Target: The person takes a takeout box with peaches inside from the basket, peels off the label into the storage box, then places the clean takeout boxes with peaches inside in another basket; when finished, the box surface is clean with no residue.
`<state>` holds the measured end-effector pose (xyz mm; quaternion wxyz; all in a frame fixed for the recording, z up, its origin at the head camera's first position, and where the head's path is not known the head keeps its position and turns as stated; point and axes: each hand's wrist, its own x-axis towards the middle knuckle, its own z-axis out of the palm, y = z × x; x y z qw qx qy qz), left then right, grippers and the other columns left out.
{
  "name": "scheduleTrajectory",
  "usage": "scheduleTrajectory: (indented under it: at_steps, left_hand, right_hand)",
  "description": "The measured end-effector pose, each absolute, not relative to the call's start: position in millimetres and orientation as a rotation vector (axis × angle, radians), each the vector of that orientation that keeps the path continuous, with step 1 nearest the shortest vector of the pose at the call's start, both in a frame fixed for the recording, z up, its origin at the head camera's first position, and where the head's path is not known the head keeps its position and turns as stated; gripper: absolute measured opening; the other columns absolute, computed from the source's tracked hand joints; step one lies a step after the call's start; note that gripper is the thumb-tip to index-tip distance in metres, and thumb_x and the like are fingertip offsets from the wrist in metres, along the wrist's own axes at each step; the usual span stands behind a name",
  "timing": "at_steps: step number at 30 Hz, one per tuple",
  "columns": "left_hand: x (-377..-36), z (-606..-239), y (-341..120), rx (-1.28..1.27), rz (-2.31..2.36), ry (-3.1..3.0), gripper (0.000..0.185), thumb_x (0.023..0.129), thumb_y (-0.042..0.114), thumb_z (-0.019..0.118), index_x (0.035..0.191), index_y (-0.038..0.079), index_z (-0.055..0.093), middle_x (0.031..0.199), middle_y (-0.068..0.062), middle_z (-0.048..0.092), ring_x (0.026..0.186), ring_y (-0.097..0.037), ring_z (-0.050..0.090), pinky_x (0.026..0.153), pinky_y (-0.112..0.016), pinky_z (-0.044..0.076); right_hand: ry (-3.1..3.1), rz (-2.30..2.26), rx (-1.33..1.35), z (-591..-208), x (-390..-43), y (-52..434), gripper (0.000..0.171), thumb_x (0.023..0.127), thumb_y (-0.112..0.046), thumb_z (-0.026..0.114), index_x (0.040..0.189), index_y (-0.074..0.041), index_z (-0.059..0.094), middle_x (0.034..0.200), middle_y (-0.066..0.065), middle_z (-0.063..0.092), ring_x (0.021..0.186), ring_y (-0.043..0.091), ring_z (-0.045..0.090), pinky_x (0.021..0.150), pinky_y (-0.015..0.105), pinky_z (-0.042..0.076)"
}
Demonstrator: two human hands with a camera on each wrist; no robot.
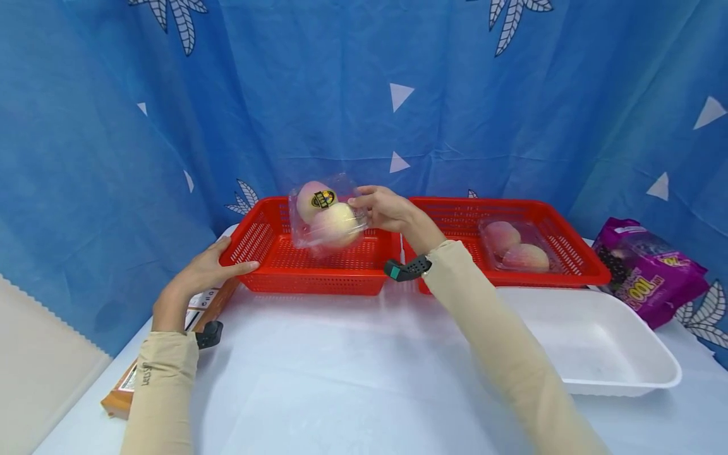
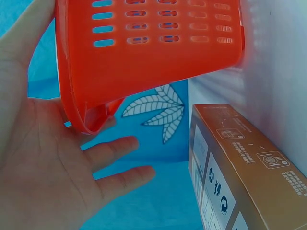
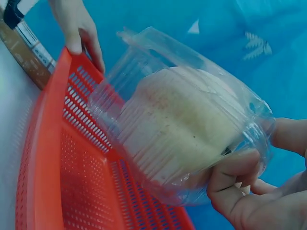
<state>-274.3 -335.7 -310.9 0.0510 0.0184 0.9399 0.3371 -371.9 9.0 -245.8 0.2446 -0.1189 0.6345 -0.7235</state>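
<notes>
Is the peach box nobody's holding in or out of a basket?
In: the unheld peach box lies inside the right red basket, its walls around it.

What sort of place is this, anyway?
Probably a makeshift indoor work corner: a patterned blue curtain hangs behind a white-covered table, where a person's right hand holds a pack of peaches over a red basket.

left hand (image 1: 210, 268) lower, thumb spread from fingers, right hand (image 1: 387, 208) raised and pinching, both arms (image 1: 165, 385) reaching forward
</notes>
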Motion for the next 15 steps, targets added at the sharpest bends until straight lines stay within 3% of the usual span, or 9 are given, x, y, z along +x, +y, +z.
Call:
scheduleTrajectory:
  at_steps: [9,15]
  left_hand:
    - [-275.1,-313.1,-337.0,0.092,1.035,2.867,0.109,0.082,0.060,0.063,0.153,0.003,0.004,0.139,-0.026,0.035,0.122,-0.043,0.037,0.082,-0.049,0.055]
    - [-275.2,-313.3,-337.3,0.084,1.035,2.867,0.110,0.082,0.060,0.063,0.153,0.003,0.003,0.139,-0.026,0.034,0.123,-0.043,0.036,0.082,-0.050,0.054]
  right_hand:
    - [1.747,-1.924,-0.465,-230.6,-341.0,44.5,0.062,0.097,-0.004,0.049,0.150,-0.007,0.016,0.110,0.010,0.046,0.081,0.017,0.054,0.069,0.025,0.053]
    - [1.689,-1.859,-0.609,-239.4,-319.9,72.5,0.057,0.095,-0.002,0.045,0.146,-0.005,0.020,0.119,0.009,0.049,0.099,0.020,0.056,0.076,0.029,0.056]
